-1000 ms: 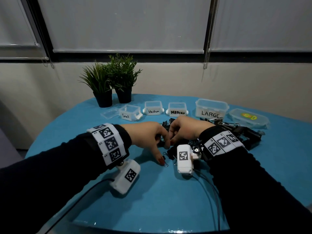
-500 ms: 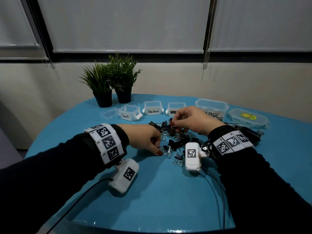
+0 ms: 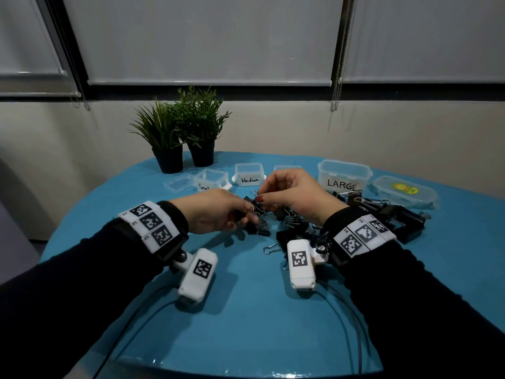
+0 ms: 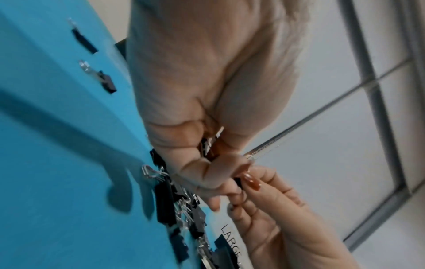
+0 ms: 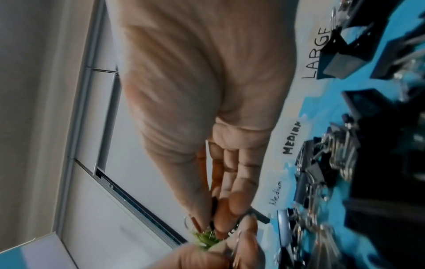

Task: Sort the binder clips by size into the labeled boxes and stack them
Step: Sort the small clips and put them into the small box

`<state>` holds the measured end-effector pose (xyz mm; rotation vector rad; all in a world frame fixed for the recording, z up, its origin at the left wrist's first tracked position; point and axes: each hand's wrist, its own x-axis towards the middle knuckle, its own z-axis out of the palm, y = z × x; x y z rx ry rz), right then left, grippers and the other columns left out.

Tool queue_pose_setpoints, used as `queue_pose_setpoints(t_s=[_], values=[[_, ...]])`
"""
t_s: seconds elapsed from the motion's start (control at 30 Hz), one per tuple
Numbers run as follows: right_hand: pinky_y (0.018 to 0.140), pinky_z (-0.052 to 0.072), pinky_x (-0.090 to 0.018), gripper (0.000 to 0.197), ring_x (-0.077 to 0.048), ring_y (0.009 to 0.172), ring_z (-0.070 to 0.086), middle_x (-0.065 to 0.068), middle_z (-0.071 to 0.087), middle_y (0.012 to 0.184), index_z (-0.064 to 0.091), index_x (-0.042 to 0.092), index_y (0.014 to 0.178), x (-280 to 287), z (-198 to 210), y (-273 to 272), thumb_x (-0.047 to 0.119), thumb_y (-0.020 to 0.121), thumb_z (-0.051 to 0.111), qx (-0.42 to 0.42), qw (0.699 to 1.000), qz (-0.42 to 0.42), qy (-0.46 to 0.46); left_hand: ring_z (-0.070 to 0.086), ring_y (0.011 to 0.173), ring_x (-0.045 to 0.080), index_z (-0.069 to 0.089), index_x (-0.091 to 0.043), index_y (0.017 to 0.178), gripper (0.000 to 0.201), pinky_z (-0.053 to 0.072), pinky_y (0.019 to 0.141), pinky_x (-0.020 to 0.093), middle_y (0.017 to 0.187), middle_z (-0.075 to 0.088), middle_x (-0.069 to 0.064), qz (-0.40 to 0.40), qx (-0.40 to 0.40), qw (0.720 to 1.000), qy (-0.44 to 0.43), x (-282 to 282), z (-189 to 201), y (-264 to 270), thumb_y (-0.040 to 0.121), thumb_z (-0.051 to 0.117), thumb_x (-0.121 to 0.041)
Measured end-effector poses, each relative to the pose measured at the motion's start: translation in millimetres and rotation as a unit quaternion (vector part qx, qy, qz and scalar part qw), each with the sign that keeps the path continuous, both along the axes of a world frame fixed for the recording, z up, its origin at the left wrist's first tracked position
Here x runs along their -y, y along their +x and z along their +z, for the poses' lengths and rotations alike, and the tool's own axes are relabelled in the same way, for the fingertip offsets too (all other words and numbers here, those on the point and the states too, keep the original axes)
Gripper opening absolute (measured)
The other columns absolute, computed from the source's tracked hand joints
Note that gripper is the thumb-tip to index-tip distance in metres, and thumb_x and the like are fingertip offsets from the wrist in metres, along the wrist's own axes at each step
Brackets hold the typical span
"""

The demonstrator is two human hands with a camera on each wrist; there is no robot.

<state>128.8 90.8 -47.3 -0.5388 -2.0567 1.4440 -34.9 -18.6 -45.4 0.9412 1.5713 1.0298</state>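
Black binder clips [image 3: 289,228] lie heaped mid-table, with large ones [image 3: 396,217] to the right. Just above the heap my two hands meet. My left hand [image 3: 250,212] curls round small clips [image 4: 210,145] in its palm. My right hand [image 3: 261,196] pinches a small black clip [image 5: 215,203] between thumb and fingers, right at the left fingertips [image 4: 230,189]. Behind stand clear boxes labeled Small [image 3: 210,181], Medium [image 3: 250,175] and LARGE [image 3: 343,179]. The right hand hides most of a second medium box [image 3: 287,168].
Two potted plants [image 3: 185,138] stand at the table's far left. A loose clear lid [image 3: 177,184] lies beside the Small box. A lidded container with a sticker [image 3: 404,191] sits at the far right. Cables run from the wrist cameras across the near table.
My right hand has lifted a small clip off the heap and shifted left. My left hand has risen from the table to meet it.
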Motion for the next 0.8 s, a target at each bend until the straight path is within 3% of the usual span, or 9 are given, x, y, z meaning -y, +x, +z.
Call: queue_pose_setpoints(t_s=[0.1, 0.2, 0.27, 0.37, 0.47, 0.57, 0.67, 0.8], values=[[0.068, 0.058, -0.028, 0.011, -0.022, 0.068, 0.067, -0.017, 0.071, 0.079, 0.071, -0.002, 0.088, 6, -4, -8, -0.005, 0.081, 0.078, 0.012, 1.000, 0.005, 0.019, 0.061, 0.061, 0.013, 0.057, -0.001, 0.109, 0.027, 0.046, 0.042, 0.017, 0.089, 0.068, 0.014, 0.040, 0.156, 0.986, -0.038, -1, 5, -1, 0.103, 0.039, -0.020], [0.083, 0.059, -0.033, 0.015, -0.020, 0.077, 0.070, -0.019, 0.076, 0.091, 0.077, 0.003, 0.095, 11, -6, -12, -0.007, 0.084, 0.072, 0.036, 0.998, 0.029, 0.032, 0.061, 0.069, 0.018, 0.062, -0.003, 0.107, 0.054, 0.051, 0.046, 0.018, 0.090, 0.068, 0.015, 0.016, 0.200, 0.978, -0.059, -3, 4, -1, 0.102, 0.040, -0.053], [0.084, 0.057, -0.032, 0.021, -0.019, 0.081, 0.070, -0.015, 0.078, 0.095, 0.079, 0.008, 0.096, 12, -6, -13, -0.008, 0.084, 0.071, 0.053, 0.997, 0.029, 0.051, 0.060, 0.061, 0.013, 0.063, -0.008, 0.102, 0.044, 0.047, 0.045, 0.015, 0.082, 0.068, 0.010, 0.029, 0.182, 0.981, -0.051, -5, 2, 3, 0.102, 0.046, -0.049], [0.076, 0.055, -0.031, 0.018, -0.016, 0.076, 0.067, -0.005, 0.077, 0.083, 0.078, 0.012, 0.083, 7, -4, -11, 0.001, 0.071, 0.086, 0.099, 0.991, -0.042, 0.076, 0.055, 0.045, 0.004, 0.059, -0.011, 0.096, 0.019, 0.037, 0.036, 0.010, 0.067, 0.061, 0.002, 0.114, 0.148, 0.982, -0.029, -9, -5, 8, 0.106, 0.048, -0.024], [0.064, 0.053, -0.029, 0.033, -0.014, 0.066, 0.062, -0.001, 0.069, 0.071, 0.070, 0.011, 0.078, 5, -4, -6, 0.017, 0.060, 0.096, 0.247, 0.958, -0.082, 0.119, 0.054, 0.045, 0.003, 0.063, -0.007, 0.095, 0.019, 0.038, 0.036, 0.012, 0.072, 0.064, 0.003, 0.151, 0.087, 0.985, -0.021, -10, -11, 5, 0.105, 0.047, -0.009], [0.058, 0.052, -0.025, 0.045, -0.012, 0.062, 0.062, 0.003, 0.069, 0.068, 0.071, 0.010, 0.083, 10, -4, -6, 0.028, 0.054, 0.099, 0.323, 0.934, -0.072, 0.137, 0.054, 0.051, 0.004, 0.068, -0.003, 0.107, 0.025, 0.039, 0.039, 0.012, 0.079, 0.071, 0.006, 0.138, 0.019, 0.990, -0.013, -9, -14, 4, 0.103, 0.044, 0.002], [0.065, 0.058, -0.028, 0.037, -0.016, 0.068, 0.066, -0.001, 0.073, 0.076, 0.073, 0.013, 0.081, 10, -6, -10, 0.022, 0.056, 0.098, 0.320, 0.931, -0.074, 0.157, 0.048, 0.053, 0.008, 0.070, -0.005, 0.106, 0.015, 0.033, 0.039, 0.015, 0.073, 0.066, 0.001, 0.128, -0.016, 0.992, -0.004, -10, -15, 6, 0.101, 0.057, -0.011], [0.066, 0.058, -0.028, 0.023, -0.016, 0.069, 0.066, -0.001, 0.072, 0.079, 0.072, 0.017, 0.075, 7, -8, -11, 0.011, 0.066, 0.092, 0.306, 0.937, -0.062, 0.159, 0.042, 0.053, 0.011, 0.073, -0.005, 0.100, 0.032, 0.029, 0.041, 0.019, 0.067, 0.058, 0.001, 0.098, -0.081, 0.992, -0.021, -12, -16, 9, 0.091, 0.073, -0.035]])
